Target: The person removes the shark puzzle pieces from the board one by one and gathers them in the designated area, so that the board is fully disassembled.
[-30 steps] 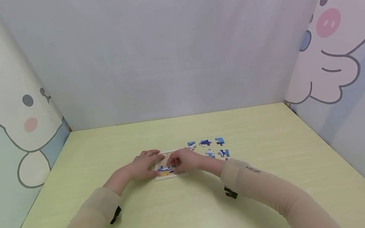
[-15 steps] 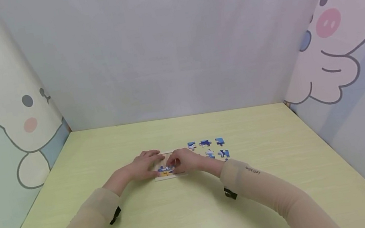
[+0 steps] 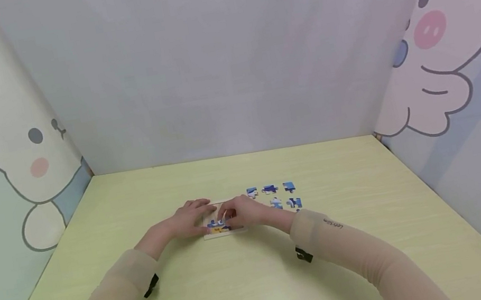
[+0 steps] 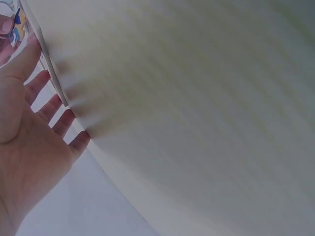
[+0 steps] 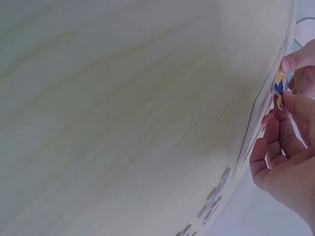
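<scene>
A small puzzle tray (image 3: 225, 234) with a pale rim lies mid-table. Blue, white and yellow puzzle pieces (image 3: 217, 228) sit in its near left part, and bare board shows behind them. My left hand (image 3: 189, 220) rests on the tray's left side, fingers spread and thumb at the near left corner. Over the tray's right part, my right hand (image 3: 244, 211) bends its fingers down and pinches a puzzle piece (image 5: 280, 102) between thumb and fingers, at the edge of the laid pieces. That hand hides most of the piece and the tray's right side.
Several loose blue and white puzzle pieces (image 3: 270, 189) lie in rows to the right of the tray, some partly behind the right wrist. The pale yellow table (image 3: 264, 285) meets a grey back wall (image 3: 216, 68). Side walls carry cartoon animals.
The right fingers shift slightly left and down over the laid pieces. The left hand stays on the tray. The whole head view tilts a little.
</scene>
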{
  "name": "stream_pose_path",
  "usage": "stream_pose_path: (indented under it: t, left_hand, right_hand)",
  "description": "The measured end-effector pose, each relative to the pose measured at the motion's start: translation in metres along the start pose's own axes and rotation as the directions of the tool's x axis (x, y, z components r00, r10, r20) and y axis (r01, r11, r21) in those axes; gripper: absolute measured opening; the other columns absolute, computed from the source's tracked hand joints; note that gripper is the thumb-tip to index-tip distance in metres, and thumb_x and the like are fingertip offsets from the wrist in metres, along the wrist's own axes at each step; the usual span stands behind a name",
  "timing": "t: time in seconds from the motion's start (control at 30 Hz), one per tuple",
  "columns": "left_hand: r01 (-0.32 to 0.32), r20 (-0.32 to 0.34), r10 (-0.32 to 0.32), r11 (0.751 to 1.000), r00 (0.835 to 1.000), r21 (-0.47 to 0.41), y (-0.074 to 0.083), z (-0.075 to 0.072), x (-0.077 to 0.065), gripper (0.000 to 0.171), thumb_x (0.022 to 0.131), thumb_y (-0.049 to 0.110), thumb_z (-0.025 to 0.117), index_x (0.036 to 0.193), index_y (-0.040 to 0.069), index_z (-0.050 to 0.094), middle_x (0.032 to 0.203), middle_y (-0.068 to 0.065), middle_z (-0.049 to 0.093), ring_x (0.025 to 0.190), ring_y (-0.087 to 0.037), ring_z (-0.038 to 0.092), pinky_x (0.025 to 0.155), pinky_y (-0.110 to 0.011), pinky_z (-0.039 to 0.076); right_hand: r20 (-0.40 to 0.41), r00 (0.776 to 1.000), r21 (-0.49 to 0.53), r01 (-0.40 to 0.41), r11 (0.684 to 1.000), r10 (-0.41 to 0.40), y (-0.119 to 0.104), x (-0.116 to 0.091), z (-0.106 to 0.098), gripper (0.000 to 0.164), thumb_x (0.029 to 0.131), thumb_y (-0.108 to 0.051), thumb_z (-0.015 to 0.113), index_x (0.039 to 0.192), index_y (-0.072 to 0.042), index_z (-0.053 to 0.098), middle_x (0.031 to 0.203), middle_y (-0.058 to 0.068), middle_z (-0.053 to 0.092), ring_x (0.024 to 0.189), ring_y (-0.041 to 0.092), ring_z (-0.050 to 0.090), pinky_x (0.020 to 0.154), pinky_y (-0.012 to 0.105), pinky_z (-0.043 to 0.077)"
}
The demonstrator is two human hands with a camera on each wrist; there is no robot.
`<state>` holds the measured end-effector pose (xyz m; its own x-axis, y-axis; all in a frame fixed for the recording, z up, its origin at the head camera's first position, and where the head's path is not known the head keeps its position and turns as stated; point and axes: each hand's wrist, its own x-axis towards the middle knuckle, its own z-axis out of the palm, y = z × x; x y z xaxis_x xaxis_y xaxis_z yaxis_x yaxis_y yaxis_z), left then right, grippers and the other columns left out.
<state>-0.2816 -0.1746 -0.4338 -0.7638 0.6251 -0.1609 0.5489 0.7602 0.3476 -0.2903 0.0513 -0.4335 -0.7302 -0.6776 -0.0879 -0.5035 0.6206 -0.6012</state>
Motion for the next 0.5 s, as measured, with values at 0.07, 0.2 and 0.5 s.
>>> stream_pose_path:
  t: [0.07,0.2,0.5]
  left_hand:
    - [-0.002,-0.002,0.002,1.000,1.000,0.002,0.000,0.000,0.000,0.064,0.090,0.040,0.062,0.144,0.014,0.040,0.152,-0.014,0.027,0.137,-0.041,0.024,0.104,-0.063,0.024]
    - [-0.004,-0.004,0.004,1.000,1.000,-0.001,0.000,0.000,0.000,0.063,0.090,0.039,0.062,0.143,0.014,0.040,0.152,-0.015,0.028,0.137,-0.041,0.024,0.105,-0.063,0.024]
    - [-0.006,-0.005,0.006,1.000,1.000,0.023,0.001,-0.001,0.000,0.063,0.090,0.037,0.063,0.143,0.013,0.040,0.151,-0.016,0.028,0.135,-0.042,0.026,0.104,-0.063,0.025]
  right_hand:
    - [-0.003,1.000,0.001,0.000,1.000,0.000,-0.001,-0.001,-0.001,0.013,0.090,-0.015,0.065,0.101,-0.022,0.067,0.085,-0.010,0.063,0.074,0.006,0.056,0.066,0.019,0.047]
    - [-0.002,1.000,0.017,0.017,1.000,-0.017,-0.004,-0.005,-0.007,0.016,0.089,-0.014,0.065,0.103,-0.020,0.067,0.084,-0.009,0.063,0.073,0.006,0.056,0.065,0.020,0.048]
    - [-0.002,0.998,0.015,0.063,0.998,-0.063,-0.010,-0.018,-0.029,0.023,0.091,-0.010,0.060,0.114,-0.012,0.064,0.084,-0.004,0.064,0.074,0.009,0.057,0.064,0.020,0.048]
